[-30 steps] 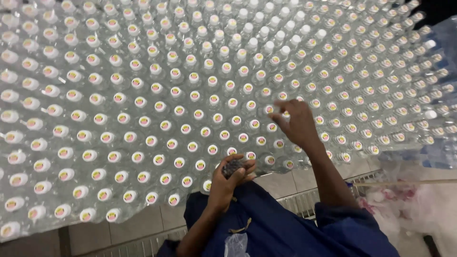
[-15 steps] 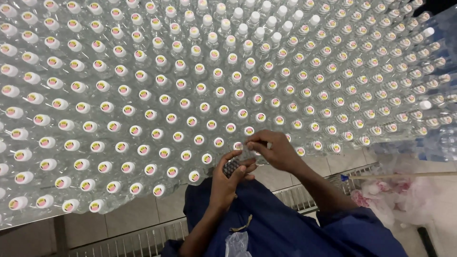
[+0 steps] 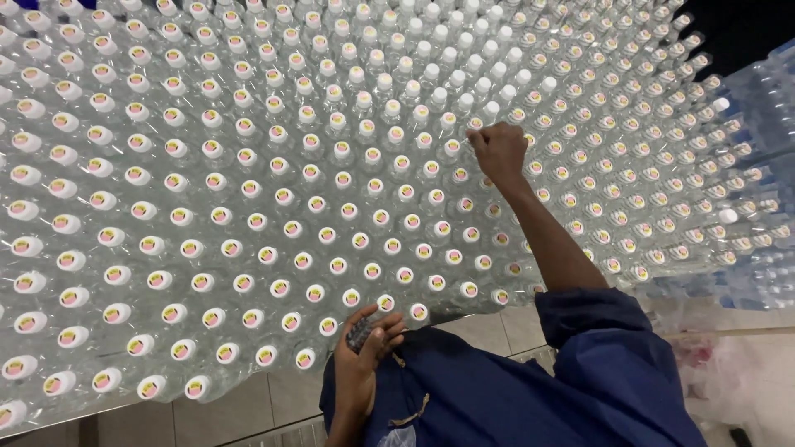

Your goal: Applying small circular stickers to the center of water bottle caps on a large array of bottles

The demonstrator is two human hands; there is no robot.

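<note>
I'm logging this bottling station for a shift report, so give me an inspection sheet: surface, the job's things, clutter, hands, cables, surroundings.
Surface: tiled ledge showing below the bottles.
Job's things: a dense field of clear capped bottles standing upright in rows; near ones have stickers on their white caps, many far ones are plain white.
Clutter: crumpled clear plastic at lower right.
Hands: right hand reaches out over the bottles, fingertips at a cap; left hand holds a small dark object close to the body, what it is cannot be told.
Cables: nothing seen.
Surroundings: wrapped packs of bottles at far right; the person wears a blue garment.
</note>
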